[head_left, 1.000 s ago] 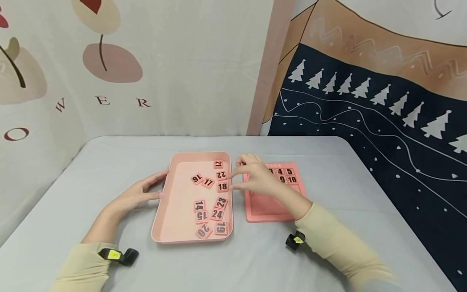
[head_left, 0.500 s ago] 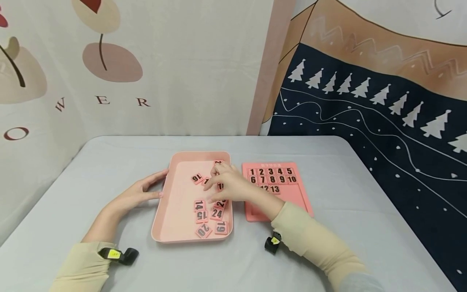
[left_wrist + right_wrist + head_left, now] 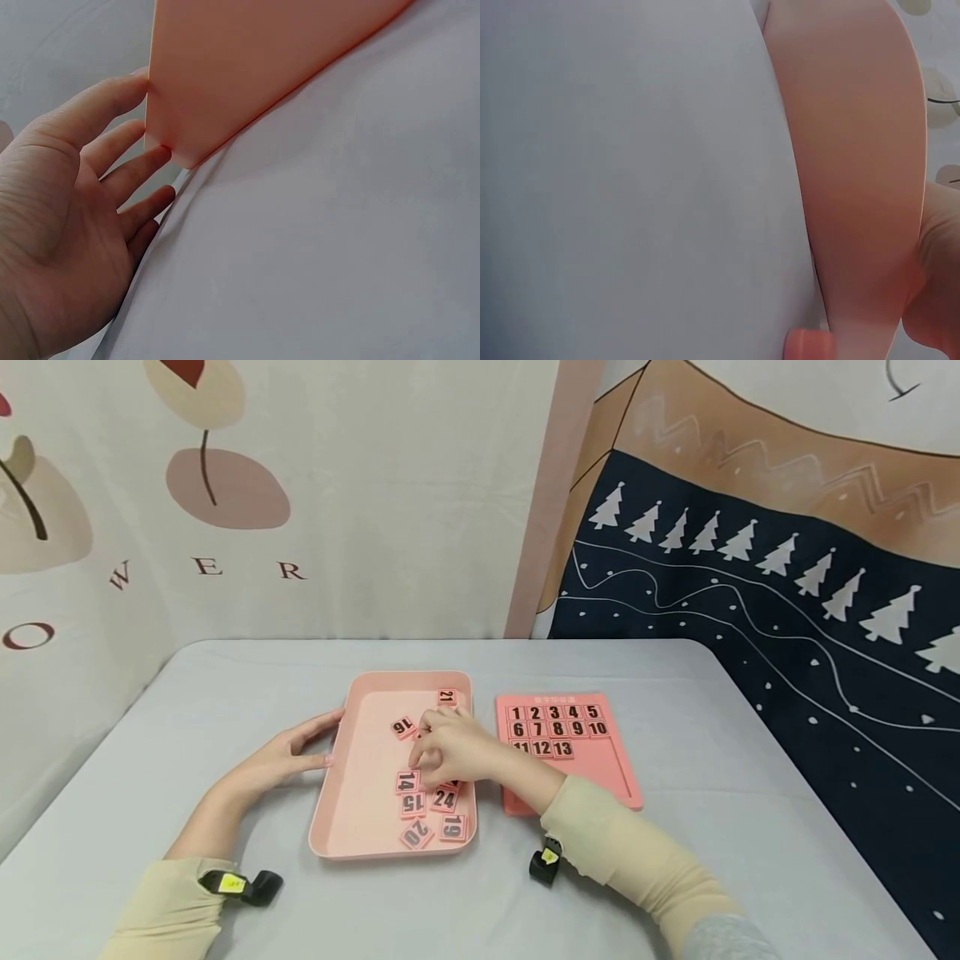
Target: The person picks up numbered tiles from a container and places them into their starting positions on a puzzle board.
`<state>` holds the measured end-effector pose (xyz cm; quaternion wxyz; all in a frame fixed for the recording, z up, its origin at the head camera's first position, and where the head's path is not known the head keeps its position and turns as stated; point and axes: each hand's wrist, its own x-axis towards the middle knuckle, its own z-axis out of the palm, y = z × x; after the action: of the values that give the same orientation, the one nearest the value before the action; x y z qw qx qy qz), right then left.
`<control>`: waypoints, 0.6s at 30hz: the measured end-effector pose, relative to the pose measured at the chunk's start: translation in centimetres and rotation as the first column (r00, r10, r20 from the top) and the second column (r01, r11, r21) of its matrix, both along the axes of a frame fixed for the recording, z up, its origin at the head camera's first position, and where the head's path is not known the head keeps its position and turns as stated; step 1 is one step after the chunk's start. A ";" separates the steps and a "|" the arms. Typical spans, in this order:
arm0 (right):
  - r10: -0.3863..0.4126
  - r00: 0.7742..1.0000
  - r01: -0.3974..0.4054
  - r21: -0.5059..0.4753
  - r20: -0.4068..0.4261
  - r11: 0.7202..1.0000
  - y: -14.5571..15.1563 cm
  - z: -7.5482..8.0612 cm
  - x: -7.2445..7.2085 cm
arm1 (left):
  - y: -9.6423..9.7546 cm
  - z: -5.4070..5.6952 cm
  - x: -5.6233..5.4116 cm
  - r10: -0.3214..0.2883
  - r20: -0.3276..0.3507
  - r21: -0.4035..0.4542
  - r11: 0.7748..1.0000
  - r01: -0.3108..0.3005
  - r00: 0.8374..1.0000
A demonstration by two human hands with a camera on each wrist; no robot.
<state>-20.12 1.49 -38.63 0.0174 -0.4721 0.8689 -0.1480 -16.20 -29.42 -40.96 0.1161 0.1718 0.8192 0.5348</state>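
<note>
Two printed cloths [image 3: 405,485] border the table [image 3: 675,718]; left fingers [image 3: 313,725] spread against tray [image 3: 360,793], right fingers' [image 3: 426,745] hold unclear.

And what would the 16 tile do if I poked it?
The 16 tile would probably slide, not roll, since it's flat and squarish. It looks stiff, with straight edges, and likely light, being much smaller than the pink tray.

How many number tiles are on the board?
13 in view on the board: tiles 1 to 5 in the top row, tiles 6 to 10 second, tiles 11 to 13 third. The right forearm could hide more.
</note>
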 end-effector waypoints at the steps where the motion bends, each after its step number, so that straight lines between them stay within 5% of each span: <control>1: 0.001 1.000 -0.001 0.006 -0.004 1.000 -0.1 0.0 0.0 | -0.1 0.0 0.0 -0.001 -0.002 0.001 1.000 0.001 1.000; 18: -0.020 0.998 0.025 0.069 -0.066 0.997 -1.1 -0.2 0.3 | -0.1 -0.1 0.0 0.003 -0.004 -0.003 1.000 -0.003 1.000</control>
<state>-19.82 0.39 -38.82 0.0036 -0.4660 0.8788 -0.1022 -16.24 -29.56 -41.05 0.1140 0.1713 0.8206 0.5332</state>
